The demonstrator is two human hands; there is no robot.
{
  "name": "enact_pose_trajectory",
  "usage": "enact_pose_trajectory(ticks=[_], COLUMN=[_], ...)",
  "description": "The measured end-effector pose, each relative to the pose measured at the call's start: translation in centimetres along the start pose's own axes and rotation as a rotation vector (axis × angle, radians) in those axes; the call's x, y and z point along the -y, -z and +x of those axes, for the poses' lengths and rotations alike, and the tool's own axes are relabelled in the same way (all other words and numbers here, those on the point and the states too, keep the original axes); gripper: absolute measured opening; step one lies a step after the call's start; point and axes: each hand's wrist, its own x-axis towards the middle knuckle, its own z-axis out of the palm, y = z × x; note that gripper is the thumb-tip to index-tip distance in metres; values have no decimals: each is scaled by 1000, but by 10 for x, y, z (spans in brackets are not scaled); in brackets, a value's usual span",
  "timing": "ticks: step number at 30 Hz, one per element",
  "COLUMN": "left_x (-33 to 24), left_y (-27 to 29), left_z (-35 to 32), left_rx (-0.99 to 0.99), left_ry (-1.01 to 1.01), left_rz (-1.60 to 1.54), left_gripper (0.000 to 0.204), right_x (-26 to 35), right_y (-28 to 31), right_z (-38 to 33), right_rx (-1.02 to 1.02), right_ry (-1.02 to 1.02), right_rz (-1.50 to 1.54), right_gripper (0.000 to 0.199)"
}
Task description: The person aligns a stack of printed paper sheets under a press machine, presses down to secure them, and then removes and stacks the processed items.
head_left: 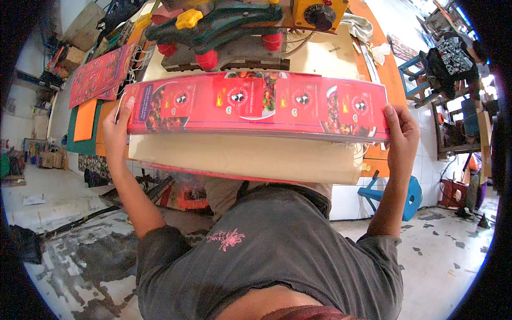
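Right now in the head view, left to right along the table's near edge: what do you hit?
Flat orange sheet → left hand → long stack of red printed packaging sheets → right hand → blue plastic stool

A green press with red and yellow knobs (213,26) and a yellow control box with a black dial (318,13) are seen on the cream-covered table (245,157), while orange sheets (85,118), a blue plastic stool (412,198) and another person in a black printed shirt (450,58) are set around it.
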Motion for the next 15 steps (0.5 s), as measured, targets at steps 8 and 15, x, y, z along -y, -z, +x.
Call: enact_pose_trajectory(ticks=[8, 15], left_x=[33, 48], left_y=[-31, -37], left_z=[4, 9], left_rx=[63, 33], left_ry=[17, -17], left_rz=[-10, -198], left_gripper=[61, 59], right_x=[-28, -36], right_y=[-21, -27], right_z=[5, 8], right_rx=[84, 120], right_ry=[58, 107], right_rz=[-127, -21], right_gripper=[38, 42])
